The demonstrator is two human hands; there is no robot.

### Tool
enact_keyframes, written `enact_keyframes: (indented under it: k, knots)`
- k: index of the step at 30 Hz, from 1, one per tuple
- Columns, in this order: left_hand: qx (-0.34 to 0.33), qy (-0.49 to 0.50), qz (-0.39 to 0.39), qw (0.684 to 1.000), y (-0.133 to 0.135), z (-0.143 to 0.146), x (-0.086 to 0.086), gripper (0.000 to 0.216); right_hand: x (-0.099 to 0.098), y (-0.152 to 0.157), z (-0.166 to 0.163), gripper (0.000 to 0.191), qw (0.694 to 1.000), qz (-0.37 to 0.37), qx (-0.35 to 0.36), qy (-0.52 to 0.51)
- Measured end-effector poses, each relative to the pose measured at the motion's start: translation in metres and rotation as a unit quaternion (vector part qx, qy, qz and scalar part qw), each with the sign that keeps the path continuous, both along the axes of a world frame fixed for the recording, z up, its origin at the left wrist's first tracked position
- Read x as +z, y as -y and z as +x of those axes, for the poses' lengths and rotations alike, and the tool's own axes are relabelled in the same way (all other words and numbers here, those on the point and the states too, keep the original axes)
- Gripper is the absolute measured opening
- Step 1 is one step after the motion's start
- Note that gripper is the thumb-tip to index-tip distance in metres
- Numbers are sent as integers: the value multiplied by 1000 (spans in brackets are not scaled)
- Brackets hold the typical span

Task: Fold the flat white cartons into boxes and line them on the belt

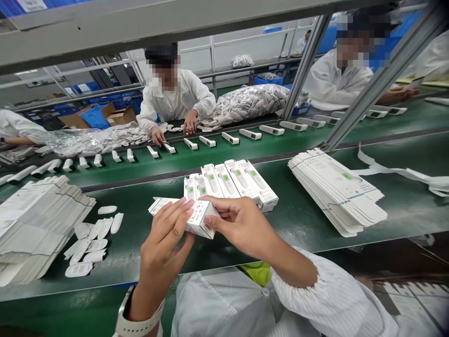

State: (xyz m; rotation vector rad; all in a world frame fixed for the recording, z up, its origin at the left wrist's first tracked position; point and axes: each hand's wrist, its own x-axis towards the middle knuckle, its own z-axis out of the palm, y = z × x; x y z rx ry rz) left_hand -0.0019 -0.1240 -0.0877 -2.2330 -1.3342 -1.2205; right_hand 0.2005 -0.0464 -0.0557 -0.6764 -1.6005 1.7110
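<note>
Holding one white box (pixel 201 219) in both hands — left hand (pixel 164 250), right hand (pixel 242 225).
Fingers (pixel 177 216) pinch its ends at the frame's middle, just below six boxes (pixel 233 180) in a row — little room between.

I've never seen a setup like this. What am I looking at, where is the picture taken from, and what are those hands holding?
This picture comes from a camera worn on a person's head, looking down at their own bare hands. No machine is involved here. The left hand, with a white watch on its wrist, and the right hand hold a small white carton between them. Just beyond stands a row of similar cartons on a green bench. A stack of flat cartons lies to the right, and another lies to the left, beside loose white plastic pieces. Farther away, white devices lie in a line, and a co-worker leans over a clear bag of white parts.
</note>
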Motion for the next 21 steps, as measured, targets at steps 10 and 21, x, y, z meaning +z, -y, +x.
enact_keyframes:
  k: [10, 21]
  knots:
    - [28, 29, -66, 997, 3, -15, 0, 74, -4, -8, 7, 69, 999, -5, 41, -14]
    - [43, 252, -168, 952, -2, 9, -26, 37, -39, 22, -10, 36, 991, 98, -73, 46]
